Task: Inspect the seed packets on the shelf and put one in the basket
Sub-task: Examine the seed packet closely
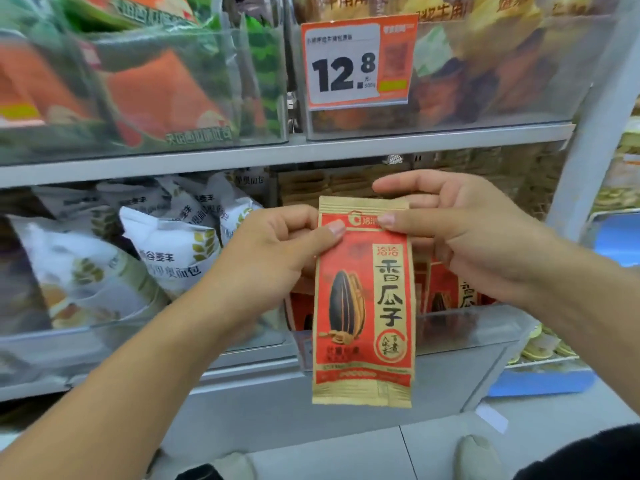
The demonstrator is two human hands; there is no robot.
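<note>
Both hands hold one sunflower seed packet (363,306) upright in front of the shelving, printed face toward the camera. The left hand (277,258) pinches the packet's upper left edge, thumb on the front near the top seal and the other fingers curled behind. The right hand (460,230) grips the upper right corner, thumb tip pressed on the front just under the seal, fingers wrapped round the back w/ the index finger stretched out above the top edge. So both sets of fingers are clamped on the packet, which hangs free below them, touching nothing else.

The packet is red w/ tan kraft bands at top and bottom, a big black striped seed drawn on the left and large dark characters down the right. Behind it, in a clear bin (460,327) on the lower shelf, stand more packets of the same red design (446,292) (partly hidden by the held one and the right wrist).

To the left on that shelf sit white bread bags (173,251) w/ wheat motifs. On the upper shelf (242,157), clear bins hold orange and green snack bags, and an orange price tag (358,62) reads 12.8. No basket is in view. Two shoe tips (478,455) show at the bottom on the pale floor.
</note>
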